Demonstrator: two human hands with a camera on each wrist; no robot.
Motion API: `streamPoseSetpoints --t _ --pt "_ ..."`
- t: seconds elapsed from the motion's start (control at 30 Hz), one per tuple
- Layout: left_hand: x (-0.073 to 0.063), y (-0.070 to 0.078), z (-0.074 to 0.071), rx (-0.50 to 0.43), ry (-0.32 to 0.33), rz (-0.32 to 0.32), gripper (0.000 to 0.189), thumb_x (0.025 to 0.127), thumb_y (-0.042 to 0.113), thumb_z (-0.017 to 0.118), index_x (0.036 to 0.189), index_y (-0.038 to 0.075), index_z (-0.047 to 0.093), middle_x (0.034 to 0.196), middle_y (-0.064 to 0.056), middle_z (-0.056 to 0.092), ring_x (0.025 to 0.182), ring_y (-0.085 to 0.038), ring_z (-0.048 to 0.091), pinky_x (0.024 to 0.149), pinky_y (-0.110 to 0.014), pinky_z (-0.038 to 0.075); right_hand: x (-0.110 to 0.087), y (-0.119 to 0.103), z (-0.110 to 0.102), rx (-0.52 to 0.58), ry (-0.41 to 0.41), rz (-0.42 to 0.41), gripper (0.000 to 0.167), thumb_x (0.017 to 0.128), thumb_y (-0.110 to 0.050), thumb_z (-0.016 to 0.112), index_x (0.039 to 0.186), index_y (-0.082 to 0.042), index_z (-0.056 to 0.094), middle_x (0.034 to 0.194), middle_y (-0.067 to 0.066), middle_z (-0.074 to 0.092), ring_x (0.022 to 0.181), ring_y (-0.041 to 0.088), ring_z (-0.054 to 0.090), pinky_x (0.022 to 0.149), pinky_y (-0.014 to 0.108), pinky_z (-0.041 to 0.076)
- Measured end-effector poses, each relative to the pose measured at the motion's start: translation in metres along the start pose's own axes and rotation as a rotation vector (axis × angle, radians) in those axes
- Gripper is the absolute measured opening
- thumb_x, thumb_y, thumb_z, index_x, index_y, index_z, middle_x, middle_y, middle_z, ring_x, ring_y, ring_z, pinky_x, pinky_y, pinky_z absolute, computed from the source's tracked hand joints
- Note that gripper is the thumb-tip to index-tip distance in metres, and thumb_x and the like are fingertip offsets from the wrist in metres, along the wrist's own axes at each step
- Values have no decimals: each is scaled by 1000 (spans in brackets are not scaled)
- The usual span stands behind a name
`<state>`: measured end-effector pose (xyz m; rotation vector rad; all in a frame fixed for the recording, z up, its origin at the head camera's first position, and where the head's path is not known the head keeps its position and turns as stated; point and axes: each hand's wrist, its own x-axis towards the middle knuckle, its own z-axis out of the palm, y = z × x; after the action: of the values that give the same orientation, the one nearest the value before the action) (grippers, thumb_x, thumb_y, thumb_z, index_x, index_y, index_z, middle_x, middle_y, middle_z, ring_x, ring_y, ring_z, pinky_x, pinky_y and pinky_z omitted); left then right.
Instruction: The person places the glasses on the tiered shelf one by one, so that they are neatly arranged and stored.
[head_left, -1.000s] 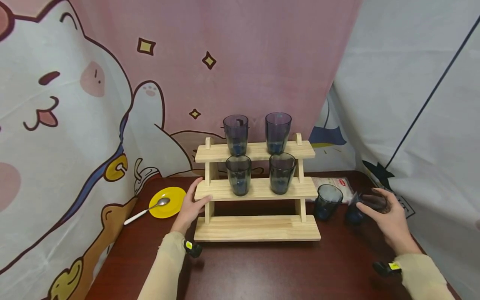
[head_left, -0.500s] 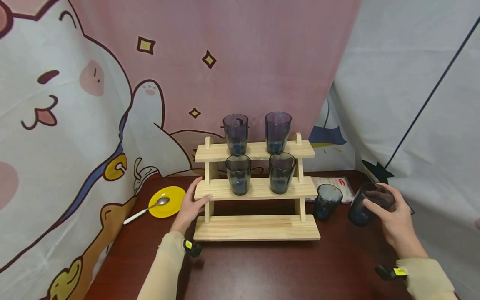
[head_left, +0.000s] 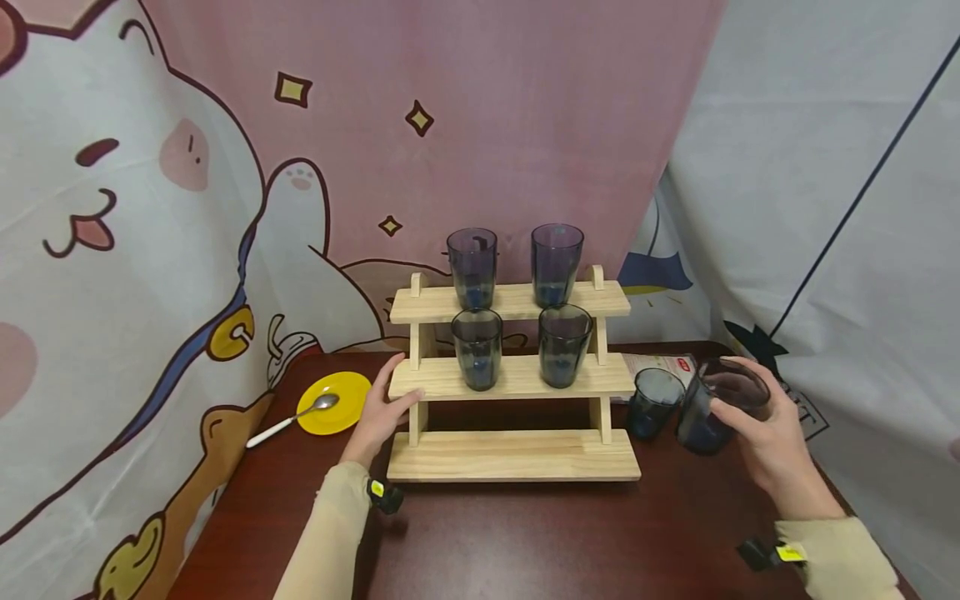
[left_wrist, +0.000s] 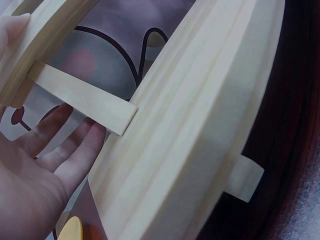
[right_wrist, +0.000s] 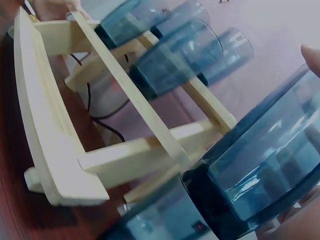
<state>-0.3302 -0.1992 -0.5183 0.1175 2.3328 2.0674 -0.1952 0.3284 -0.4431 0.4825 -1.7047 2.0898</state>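
Observation:
A three-tier wooden display stand [head_left: 517,458] stands mid-table. My left hand [head_left: 378,417] grips the left end of its middle shelf, thumb on top; in the left wrist view the other fingers [left_wrist: 82,150] reach under the shelf by the side support. At the right, my right hand [head_left: 783,450] holds a dark blue-grey glass tumbler [head_left: 699,425], its mouth leaning toward the right. A matching tumbler [head_left: 651,412] stands upright on the table just left of it. Two tumblers [head_left: 480,354] sit on the middle shelf and two purplish-looking ones [head_left: 472,271] on the top shelf.
On the left, a yellow plate [head_left: 341,421] carries a white-handled spoon [head_left: 273,433]. A flat packet with red print [head_left: 678,365] lies behind the loose tumbler. Printed cloth [head_left: 525,125] hangs at the back and sides of the brown table [head_left: 525,542].
My right hand has turned the tumbler from lying nearly sideways to more upright and moved it left, toward the standing one. The left hand keeps its place on the stand.

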Motion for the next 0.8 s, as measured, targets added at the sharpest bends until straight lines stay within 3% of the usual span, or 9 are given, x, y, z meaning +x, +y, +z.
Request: streamPoseSetpoints --t 0.3,0.53,0.8 --pt "0 -1 0 0 7 10 79 95 24 80 159 43 38 159 -14 45 124 -40 62 101 -64 52 -1 4 26 -81 -30 46 65 90 27 57 150 7 44 128 5 67 115 14 65 87 22 58" --pt "1 -2 0 9 8 3 79 95 25 80 160 41 38 159 -13 45 126 -41 61 102 -64 51 0 14 44 -173 -92 96 71 88 23 65 152 -4 48 127 4 67 113 12 66 85 22 59" --pt "1 -1 0 3 9 7 79 94 26 81 159 43 39 158 -12 45 124 -40 62 100 -63 53 1 28 66 -219 -152 123 72 85 19 73 149 3 46 128 8 65 114 14 65 90 21 57"
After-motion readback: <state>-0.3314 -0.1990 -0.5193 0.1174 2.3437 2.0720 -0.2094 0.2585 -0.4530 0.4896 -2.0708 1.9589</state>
